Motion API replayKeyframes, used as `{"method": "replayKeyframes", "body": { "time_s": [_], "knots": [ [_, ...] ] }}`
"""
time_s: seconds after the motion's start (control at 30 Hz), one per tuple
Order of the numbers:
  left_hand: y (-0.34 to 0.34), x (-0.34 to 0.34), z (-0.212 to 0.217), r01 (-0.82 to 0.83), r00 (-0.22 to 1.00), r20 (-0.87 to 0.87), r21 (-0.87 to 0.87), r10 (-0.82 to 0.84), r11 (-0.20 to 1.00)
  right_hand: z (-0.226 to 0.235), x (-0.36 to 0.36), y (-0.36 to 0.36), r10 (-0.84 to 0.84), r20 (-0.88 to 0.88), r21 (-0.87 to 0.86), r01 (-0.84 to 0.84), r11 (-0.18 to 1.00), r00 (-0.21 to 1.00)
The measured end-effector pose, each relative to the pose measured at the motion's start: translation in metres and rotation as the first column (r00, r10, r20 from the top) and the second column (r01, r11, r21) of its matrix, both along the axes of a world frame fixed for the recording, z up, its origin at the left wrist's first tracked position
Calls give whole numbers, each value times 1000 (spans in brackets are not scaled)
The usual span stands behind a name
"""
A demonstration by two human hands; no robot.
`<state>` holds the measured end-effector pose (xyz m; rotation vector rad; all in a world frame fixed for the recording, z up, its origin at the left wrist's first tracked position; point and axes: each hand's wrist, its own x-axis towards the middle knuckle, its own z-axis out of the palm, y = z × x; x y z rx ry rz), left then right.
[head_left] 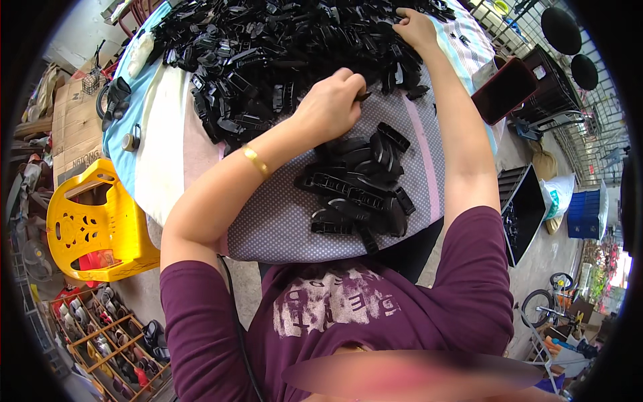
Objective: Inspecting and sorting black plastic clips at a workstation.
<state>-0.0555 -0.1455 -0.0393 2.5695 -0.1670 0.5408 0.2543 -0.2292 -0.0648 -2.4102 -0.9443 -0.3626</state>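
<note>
Left hand pinches one black plastic piece, fingers closed; right hand, at one o'clock, rests curled in the big pile, grip unclear.

- The far half of the table is buried under the big heap of black plastic clips, no way through without shoving parts.
- My left hand sits at the heap's near edge, my right hand is up at its far side.
- A smaller pile of clips blocks the near middle.
- Bare dotted cloth by my left forearm is open, so is the pink stripe strip on the right.
</note>
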Motion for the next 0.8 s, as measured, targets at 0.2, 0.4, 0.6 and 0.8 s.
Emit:
{"method": "replayKeyframes", "body": {
  "time_s": [0.2,0.4,0.6,0.8],
  "knots": [
    [26,-37,21,-79,986,-151,-806,-74,586,34,-89,6,309,-51,515,-240,823,950],
    [36,-45,19,33,998,11,-913,-57,407,79,-217,4,786,-586,808,59,587,198],
    [37,-49,17,49,996,25,-950,-81,310,62,-233,1,964,-234,971,-25,239,129],
    [41,-45,13,131,991,135,-934,-11,331,62,-231,-8,829,-308,817,-317,482,468]
  ]
}}
